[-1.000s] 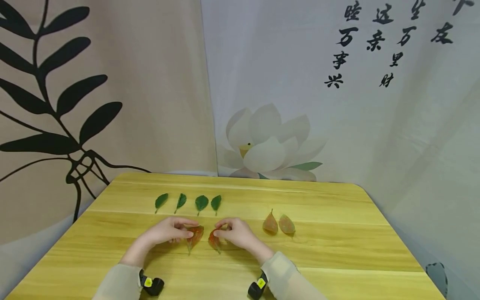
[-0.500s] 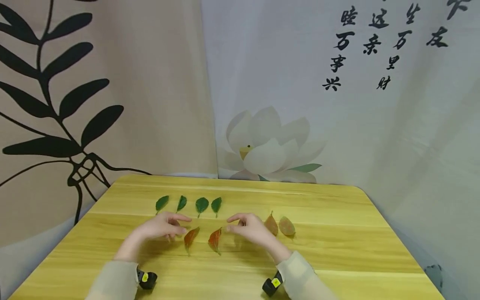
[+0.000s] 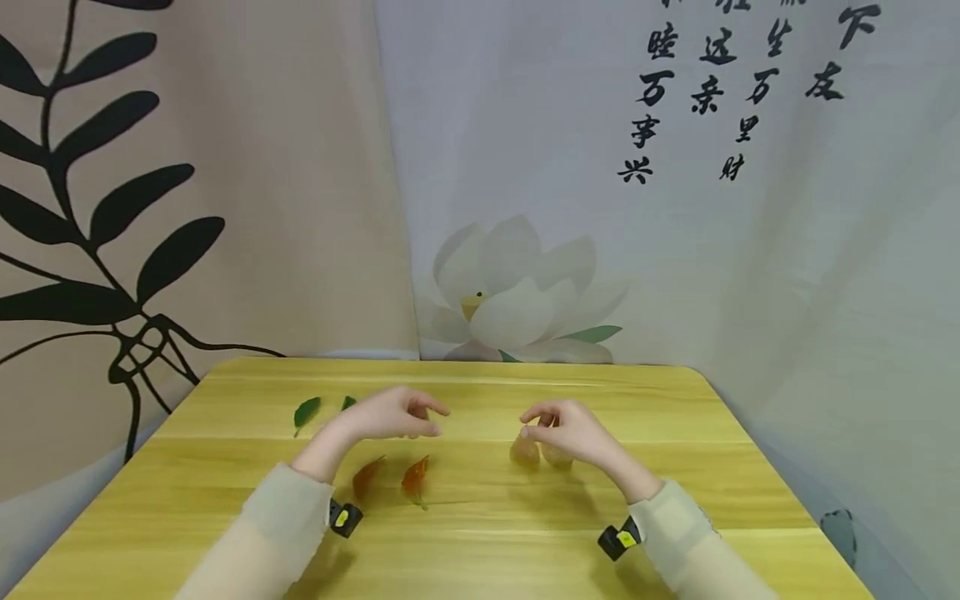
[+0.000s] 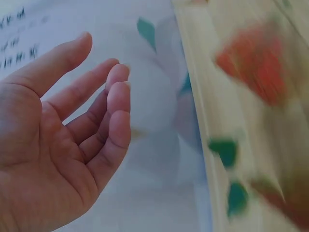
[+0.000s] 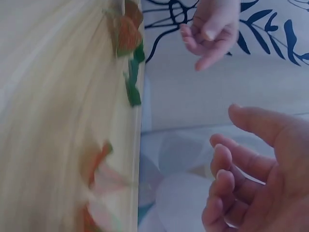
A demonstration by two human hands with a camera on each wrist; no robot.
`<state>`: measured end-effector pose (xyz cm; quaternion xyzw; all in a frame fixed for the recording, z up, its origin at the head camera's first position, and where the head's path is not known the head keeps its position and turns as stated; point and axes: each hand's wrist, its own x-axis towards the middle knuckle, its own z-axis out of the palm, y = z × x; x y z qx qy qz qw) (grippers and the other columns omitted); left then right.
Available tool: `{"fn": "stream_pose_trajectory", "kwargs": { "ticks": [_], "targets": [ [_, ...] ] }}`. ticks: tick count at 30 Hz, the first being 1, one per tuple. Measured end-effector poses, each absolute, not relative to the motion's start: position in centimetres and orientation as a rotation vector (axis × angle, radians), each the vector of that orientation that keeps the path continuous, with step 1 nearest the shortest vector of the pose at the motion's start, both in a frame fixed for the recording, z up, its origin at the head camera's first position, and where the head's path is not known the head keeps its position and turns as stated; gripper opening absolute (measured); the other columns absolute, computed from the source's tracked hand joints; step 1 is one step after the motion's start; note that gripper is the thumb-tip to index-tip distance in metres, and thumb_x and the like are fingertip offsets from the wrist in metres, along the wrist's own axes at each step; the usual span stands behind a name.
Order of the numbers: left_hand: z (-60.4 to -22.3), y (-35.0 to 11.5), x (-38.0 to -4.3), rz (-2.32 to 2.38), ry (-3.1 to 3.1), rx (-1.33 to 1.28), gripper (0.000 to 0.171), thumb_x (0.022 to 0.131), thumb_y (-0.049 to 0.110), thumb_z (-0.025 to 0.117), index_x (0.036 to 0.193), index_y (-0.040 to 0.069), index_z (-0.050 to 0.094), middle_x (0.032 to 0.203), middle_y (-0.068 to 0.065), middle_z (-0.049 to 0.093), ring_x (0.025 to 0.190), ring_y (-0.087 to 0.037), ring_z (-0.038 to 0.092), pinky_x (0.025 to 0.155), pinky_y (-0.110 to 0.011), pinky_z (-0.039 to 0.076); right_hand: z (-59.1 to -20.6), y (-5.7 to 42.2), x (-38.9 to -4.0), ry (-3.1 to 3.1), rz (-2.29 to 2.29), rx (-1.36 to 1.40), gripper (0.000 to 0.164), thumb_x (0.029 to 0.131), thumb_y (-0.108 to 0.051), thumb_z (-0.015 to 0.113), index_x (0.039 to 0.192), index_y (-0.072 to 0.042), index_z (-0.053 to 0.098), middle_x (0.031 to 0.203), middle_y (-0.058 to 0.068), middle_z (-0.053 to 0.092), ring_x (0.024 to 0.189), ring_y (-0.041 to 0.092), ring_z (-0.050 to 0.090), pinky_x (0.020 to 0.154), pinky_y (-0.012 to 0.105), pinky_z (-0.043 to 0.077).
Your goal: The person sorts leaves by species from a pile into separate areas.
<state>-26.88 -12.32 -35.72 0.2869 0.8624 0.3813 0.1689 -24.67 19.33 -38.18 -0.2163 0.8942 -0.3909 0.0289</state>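
Observation:
My left hand (image 3: 397, 412) hovers over the table with loosely bent fingers, and nothing lies between thumb and fingers in the left wrist view. Below it rest two red leaves (image 3: 415, 481), stems toward me. My right hand (image 3: 566, 429) is held above two orange-brown leaves (image 3: 524, 452), which its fingers partly cover in the head view. In the right wrist view the thumb and fingers stand apart, holding nothing, with the leaves away from them. Two green leaves (image 3: 307, 412) show at the back left; the left hand and arm hide the others of that row.
The wooden table (image 3: 480, 542) ends at a back edge against a light cloth backdrop (image 3: 300, 167) printed with a plant, a lotus and writing. A small black camera (image 3: 345, 518) sits on the left wrist, another (image 3: 619, 540) on the right.
Both hands have let go of the red leaves, which now lie on the table. The right hand has moved right to the orange-brown leaves; the left has risen and shifted right.

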Motion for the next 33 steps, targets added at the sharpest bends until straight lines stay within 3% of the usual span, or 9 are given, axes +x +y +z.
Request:
{"fn": "stream_pose_trajectory", "kwargs": {
  "ticks": [7, 11, 16, 21, 27, 33],
  "targets": [
    [-35.9, -5.4, -28.5, 1.009, 2.464, 0.898, 0.027, 0.092, 0.027, 0.068, 0.114, 0.013, 0.071, 0.080, 0.000, 0.068, 0.071, -0.027, 0.063, 0.060, -0.035, 0.050, -38.6, 21.3, -25.6, 2.749, -1.113, -0.718, 0.029, 0.088, -0.026, 0.071, 0.106, -0.003, 0.071, 0.075, -0.002, 0.060, 0.063, 0.013, 0.051, 0.055, 0.027, 0.042],
    [-37.1, -2.9, -29.2, 0.953, 2.454, 1.001, 0.024, 0.090, 0.016, 0.069, 0.113, 0.009, 0.072, 0.088, -0.003, 0.069, 0.077, -0.022, 0.063, 0.066, -0.032, 0.051, -39.5, 22.0, -26.2, 2.710, -1.095, -0.713, 0.030, 0.087, -0.023, 0.072, 0.105, 0.000, 0.070, 0.074, -0.002, 0.061, 0.064, 0.012, 0.052, 0.059, 0.028, 0.044],
    [-38.8, -0.8, -29.6, 0.890, 2.387, 1.152, 0.035, 0.083, 0.010, 0.074, 0.117, 0.003, 0.068, 0.110, -0.012, 0.067, 0.099, -0.028, 0.061, 0.080, -0.031, 0.050, -40.5, 23.2, -26.9, 2.679, -1.084, -0.658, 0.028, 0.083, -0.020, 0.076, 0.101, 0.000, 0.069, 0.080, -0.002, 0.062, 0.072, 0.014, 0.055, 0.066, 0.031, 0.047],
    [-40.3, 0.4, -29.6, 0.866, 2.307, 1.197, 0.035, 0.082, 0.008, 0.077, 0.114, 0.002, 0.067, 0.114, -0.011, 0.065, 0.110, -0.031, 0.058, 0.094, -0.039, 0.046, -41.2, 23.9, -27.7, 2.634, -1.036, -0.588, 0.027, 0.081, -0.025, 0.078, 0.098, -0.005, 0.069, 0.083, -0.001, 0.062, 0.075, 0.015, 0.053, 0.067, 0.031, 0.045],
    [-41.5, 1.1, -29.8, 0.818, 2.354, 1.143, 0.038, 0.078, 0.010, 0.081, 0.113, 0.006, 0.067, 0.111, -0.006, 0.066, 0.108, -0.026, 0.059, 0.092, -0.034, 0.046, -42.1, 23.6, -28.8, 2.564, -0.949, -0.571, 0.022, 0.081, -0.027, 0.079, 0.087, -0.009, 0.067, 0.076, -0.001, 0.064, 0.068, 0.017, 0.058, 0.063, 0.032, 0.047],
    [-42.0, 1.7, -29.9, 0.708, 2.468, 1.109, 0.044, 0.075, 0.011, 0.083, 0.115, 0.010, 0.065, 0.110, -0.002, 0.064, 0.102, -0.019, 0.058, 0.087, -0.031, 0.046, -43.0, 22.9, -29.2, 2.597, -0.887, -0.574, 0.037, 0.074, -0.023, 0.085, 0.082, -0.004, 0.054, 0.073, -0.001, 0.054, 0.065, 0.013, 0.046, 0.059, 0.027, 0.039]
  ]
}}
